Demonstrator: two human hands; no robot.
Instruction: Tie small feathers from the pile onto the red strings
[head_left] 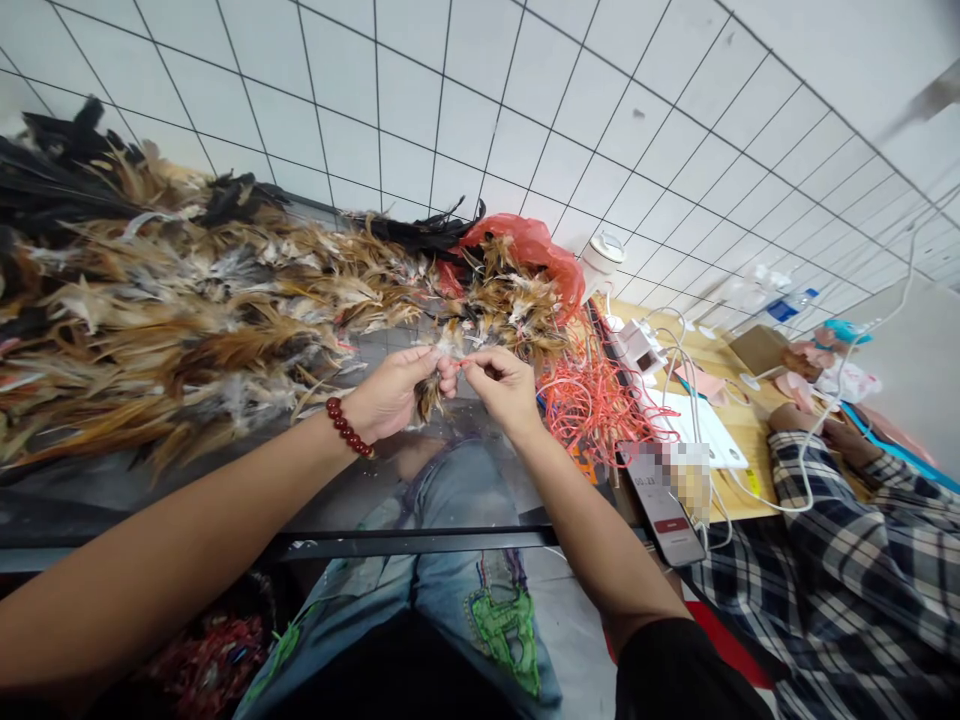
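My left hand [405,388], with a red bead bracelet [347,428] at the wrist, is closed around a small bunch of brown feathers [429,400]. White fluffy ends stick out above its fingers. Close beside it, my right hand [504,388] pinches a thin red string [466,361] at the top of the bunch. Both hands are just above the dark glossy tabletop [337,500]. A long heap of brown, tan and white feathers [187,320] lies to the left and behind. Right of my right hand is a tangle of red string [592,400].
A red plastic bag [525,245] and a white lidded container [602,258] stand by the tiled wall. A phone [664,505], white cables and a white charger [641,345] are at right. Farther right, a person in a plaid shirt [810,480] sits at a wooden table [757,420].
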